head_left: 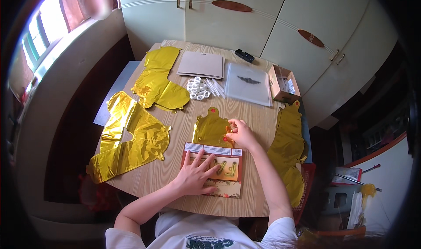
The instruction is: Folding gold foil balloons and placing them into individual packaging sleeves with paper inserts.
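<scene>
Resting left hand [197,171] spread wide on near printed packet [229,172]; pinching right edge of farther gold foil piece [209,129] with right hand [240,134].

Pkg [229,190] ctr. covered by L hand [197,173]; btm of mid. gold foil [210,131] hidden by pkg, its R edge partly masked by R hand [242,135]. Box [275,86] contents can't be ID'd. Shirt [175,231] cut off by btm edge.
</scene>
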`<state>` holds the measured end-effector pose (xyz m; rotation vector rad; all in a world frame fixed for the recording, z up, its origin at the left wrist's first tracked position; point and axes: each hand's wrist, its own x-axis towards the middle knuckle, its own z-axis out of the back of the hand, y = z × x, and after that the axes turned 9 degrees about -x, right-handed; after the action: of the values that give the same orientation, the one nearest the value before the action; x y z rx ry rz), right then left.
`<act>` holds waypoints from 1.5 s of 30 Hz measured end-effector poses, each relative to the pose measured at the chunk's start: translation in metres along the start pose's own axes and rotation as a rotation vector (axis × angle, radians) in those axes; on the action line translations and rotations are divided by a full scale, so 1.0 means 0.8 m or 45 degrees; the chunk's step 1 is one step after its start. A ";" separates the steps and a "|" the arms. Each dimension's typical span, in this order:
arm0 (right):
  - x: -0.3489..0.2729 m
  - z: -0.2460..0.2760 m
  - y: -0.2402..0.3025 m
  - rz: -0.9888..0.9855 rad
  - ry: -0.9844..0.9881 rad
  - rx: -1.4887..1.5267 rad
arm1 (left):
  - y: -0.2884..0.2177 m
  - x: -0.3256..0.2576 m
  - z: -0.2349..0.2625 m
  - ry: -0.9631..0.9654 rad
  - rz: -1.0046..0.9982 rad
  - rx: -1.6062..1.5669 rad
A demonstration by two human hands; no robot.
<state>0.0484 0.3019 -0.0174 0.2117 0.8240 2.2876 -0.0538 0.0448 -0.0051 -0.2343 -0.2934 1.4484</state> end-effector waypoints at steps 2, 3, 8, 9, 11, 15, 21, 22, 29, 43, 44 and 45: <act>0.009 -0.004 -0.004 -0.057 -0.045 0.032 | 0.000 0.000 0.000 0.001 0.002 0.006; 0.014 -0.007 -0.008 -0.088 -0.068 0.049 | 0.000 0.000 0.000 0.001 -0.001 0.010; 0.031 -0.016 -0.024 -0.221 0.085 0.250 | 0.003 -0.001 -0.006 0.002 0.006 0.007; 0.032 -0.016 -0.025 -0.232 0.117 0.253 | 0.002 -0.001 -0.006 0.003 0.009 0.011; 0.031 -0.019 -0.023 -0.208 0.025 0.232 | 0.002 -0.001 -0.006 0.007 0.013 0.017; 0.017 -0.015 -0.022 0.009 0.088 0.724 | 0.001 -0.001 -0.006 0.013 0.013 0.024; -0.014 0.011 0.004 -0.216 0.397 0.935 | 0.001 -0.003 -0.006 -0.008 0.008 0.019; -0.014 0.009 0.003 -0.186 0.385 0.942 | 0.001 -0.003 -0.006 -0.016 0.006 0.013; -0.015 0.006 -0.004 0.041 0.380 0.945 | 0.000 -0.002 -0.006 0.009 0.014 0.021; -0.006 -0.017 -0.024 0.169 0.217 0.611 | -0.004 -0.008 -0.004 -0.029 -0.027 0.020; -0.007 -0.017 -0.021 0.174 0.214 0.628 | -0.004 -0.008 -0.004 -0.025 -0.025 0.015; -0.009 -0.016 -0.019 0.178 0.211 0.644 | -0.004 -0.008 -0.004 -0.021 -0.024 0.011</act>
<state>0.0573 0.2993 -0.0366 0.3152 1.5117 2.2042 -0.0505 0.0379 -0.0075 -0.2122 -0.3023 1.4335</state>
